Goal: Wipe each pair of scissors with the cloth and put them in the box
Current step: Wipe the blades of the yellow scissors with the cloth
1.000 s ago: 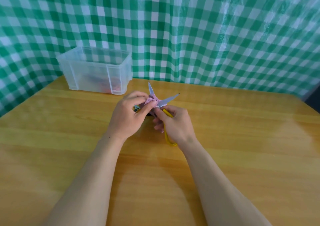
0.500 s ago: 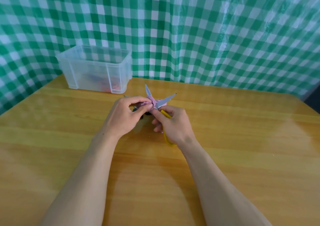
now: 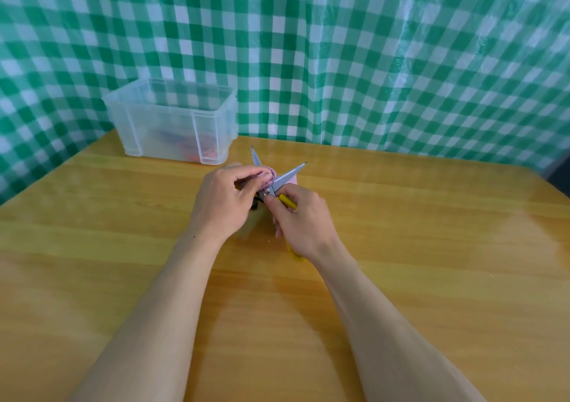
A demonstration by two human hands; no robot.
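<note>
Your left hand (image 3: 226,202) pinches a bunched pink cloth (image 3: 267,175) round the left blade of the yellow-handled scissors with grey metal blades (image 3: 288,174), close to the pivot, with its fingers (image 3: 246,182) curled on the fabric. Your right hand (image 3: 303,222) grips the yellow handle just below the pivot. The scissors sit mid-way across the pale wooden surface (image 3: 431,247), blades spread in a V pointing away from you, well apart from the clear plastic box (image 3: 163,130) at the far left.

To wipe well, I judge you should draw the cloth from pivot to tip along the flat of the blade, never into the edge, with fabric between fingertips and steel. Then do the other blade, and close the scissors before carrying them.

Your right hand and wrist cover most of the handle loops. A small dark thing under your left hand cannot be identified. Blurred red and blue shapes show through the box wall; what they are, or how many, I cannot tell.
</note>
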